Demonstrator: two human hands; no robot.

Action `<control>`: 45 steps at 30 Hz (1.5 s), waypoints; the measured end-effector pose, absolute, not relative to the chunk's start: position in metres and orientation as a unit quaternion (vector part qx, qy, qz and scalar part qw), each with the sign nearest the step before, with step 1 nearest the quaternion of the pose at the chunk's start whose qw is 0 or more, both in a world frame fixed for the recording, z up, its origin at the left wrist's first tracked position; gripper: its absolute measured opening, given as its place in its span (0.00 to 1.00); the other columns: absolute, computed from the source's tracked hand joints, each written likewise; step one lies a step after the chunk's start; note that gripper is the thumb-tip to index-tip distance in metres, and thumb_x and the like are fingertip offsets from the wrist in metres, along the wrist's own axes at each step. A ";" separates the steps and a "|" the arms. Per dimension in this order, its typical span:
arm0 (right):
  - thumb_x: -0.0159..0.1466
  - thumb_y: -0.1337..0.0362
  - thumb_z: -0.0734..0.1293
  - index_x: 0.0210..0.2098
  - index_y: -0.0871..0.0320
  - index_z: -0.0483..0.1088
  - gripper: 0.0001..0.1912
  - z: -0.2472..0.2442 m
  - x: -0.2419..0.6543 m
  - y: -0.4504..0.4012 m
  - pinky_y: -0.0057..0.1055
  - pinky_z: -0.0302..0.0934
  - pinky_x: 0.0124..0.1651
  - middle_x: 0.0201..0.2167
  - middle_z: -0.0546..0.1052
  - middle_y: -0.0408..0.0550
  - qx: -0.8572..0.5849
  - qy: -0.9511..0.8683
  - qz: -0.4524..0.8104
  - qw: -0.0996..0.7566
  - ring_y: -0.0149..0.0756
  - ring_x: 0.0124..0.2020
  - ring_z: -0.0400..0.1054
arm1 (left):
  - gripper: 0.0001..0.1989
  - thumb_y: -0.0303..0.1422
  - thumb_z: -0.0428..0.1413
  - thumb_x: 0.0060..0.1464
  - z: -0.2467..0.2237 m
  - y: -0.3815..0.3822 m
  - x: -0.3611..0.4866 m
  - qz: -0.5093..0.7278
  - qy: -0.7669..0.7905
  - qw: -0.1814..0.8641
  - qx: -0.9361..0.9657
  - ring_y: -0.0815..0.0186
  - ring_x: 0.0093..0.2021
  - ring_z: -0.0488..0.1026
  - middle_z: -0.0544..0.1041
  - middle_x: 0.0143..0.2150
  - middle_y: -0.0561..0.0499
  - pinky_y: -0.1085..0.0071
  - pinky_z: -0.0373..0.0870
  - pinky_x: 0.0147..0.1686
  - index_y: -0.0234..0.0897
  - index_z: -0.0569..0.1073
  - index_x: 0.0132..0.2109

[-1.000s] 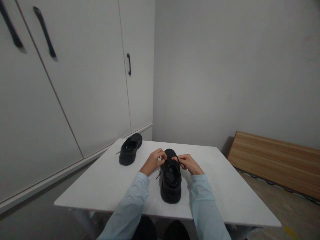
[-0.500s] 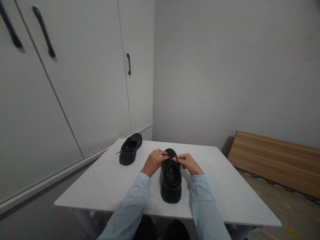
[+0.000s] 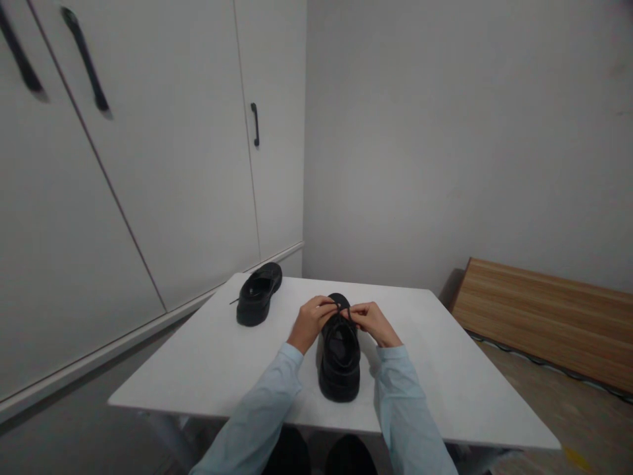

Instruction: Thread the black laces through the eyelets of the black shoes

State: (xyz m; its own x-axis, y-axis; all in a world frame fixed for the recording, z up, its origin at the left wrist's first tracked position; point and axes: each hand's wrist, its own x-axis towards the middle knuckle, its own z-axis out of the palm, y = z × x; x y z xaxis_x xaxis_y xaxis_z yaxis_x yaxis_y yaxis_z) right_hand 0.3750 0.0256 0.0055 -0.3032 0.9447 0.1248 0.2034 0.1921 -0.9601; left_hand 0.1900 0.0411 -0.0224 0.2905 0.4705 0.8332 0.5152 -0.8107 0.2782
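A black shoe (image 3: 339, 369) stands on the white table (image 3: 208, 369), heel toward me and toe pointing away. Over its front part my left hand (image 3: 310, 319) pinches a black shoelace (image 3: 349, 313) from the left side. From the right, my right hand (image 3: 372, 321) has its fingertips closed on the lace too, close to the left fingertips. Dark loops of lace show between the two hands; their exact path is too small to tell. A second black shoe (image 3: 258, 295) rests at the table's far left, with a lace end sticking out to its left.
White cabinets (image 3: 188, 145) with black handles rise beyond the table's left side. A grey wall (image 3: 420, 145) is behind it. On the right, a wood-grain board (image 3: 539, 313) leans low by the wall, with a dark cable along its lower edge.
My left hand has shifted slightly right and its fingers sit closer over the lace. My right hand has hardly moved, and both shoes stay in place.
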 end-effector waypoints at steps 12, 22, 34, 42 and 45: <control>0.53 0.51 0.69 0.32 0.64 0.78 0.20 -0.003 0.376 0.030 0.25 0.49 0.26 0.20 0.71 0.43 -0.387 -0.707 0.432 0.405 0.28 0.23 0.57 | 0.03 0.31 0.60 0.48 -0.009 0.032 0.196 -0.541 -0.388 -0.224 -0.712 0.67 0.33 0.72 0.74 0.31 0.50 0.72 0.67 0.35 0.36 0.79 0.30; 0.56 0.52 0.68 0.39 0.63 0.78 0.21 0.004 0.375 0.025 0.28 0.57 0.32 0.26 0.77 0.48 -0.357 -0.729 0.426 0.399 0.33 0.27 0.65 | 0.10 0.36 0.63 0.41 -0.006 0.033 0.195 -0.502 -0.385 -0.406 -0.659 0.68 0.28 0.69 0.73 0.26 0.49 0.72 0.64 0.30 0.33 0.80 0.28; 0.58 0.53 0.66 0.40 0.62 0.78 0.19 0.004 0.376 0.022 0.29 0.58 0.32 0.28 0.78 0.48 -0.361 -0.761 0.386 0.377 0.36 0.29 0.66 | 0.15 0.40 0.65 0.37 -0.007 0.031 0.199 -0.492 -0.380 -0.486 -0.614 0.68 0.29 0.70 0.73 0.26 0.49 0.73 0.64 0.31 0.30 0.80 0.28; 0.58 0.62 0.64 0.28 0.63 0.76 0.12 0.011 0.373 0.019 0.25 0.48 0.27 0.20 0.69 0.42 -0.377 -0.782 0.338 0.364 0.29 0.23 0.57 | 0.14 0.39 0.64 0.37 -0.006 0.031 0.200 -0.484 -0.394 -0.486 -0.612 0.67 0.28 0.70 0.74 0.24 0.49 0.72 0.64 0.30 0.30 0.78 0.26; 0.56 0.66 0.63 0.21 0.62 0.72 0.10 0.013 0.372 0.018 0.25 0.45 0.26 0.17 0.64 0.39 -0.382 -0.789 0.313 0.365 0.27 0.22 0.53 | 0.10 0.35 0.63 0.37 -0.006 0.030 0.201 -0.483 -0.388 -0.498 -0.607 0.68 0.27 0.69 0.74 0.24 0.50 0.72 0.64 0.31 0.30 0.75 0.24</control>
State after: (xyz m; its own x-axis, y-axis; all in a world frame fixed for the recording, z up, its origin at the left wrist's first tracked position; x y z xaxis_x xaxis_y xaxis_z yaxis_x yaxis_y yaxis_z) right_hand 0.3718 0.0179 0.0126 -0.4420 0.8314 0.3368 0.3741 0.5121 -0.7732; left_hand 0.2013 0.0303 -0.0056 0.2318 0.9520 0.1999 -0.0098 -0.2032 0.9791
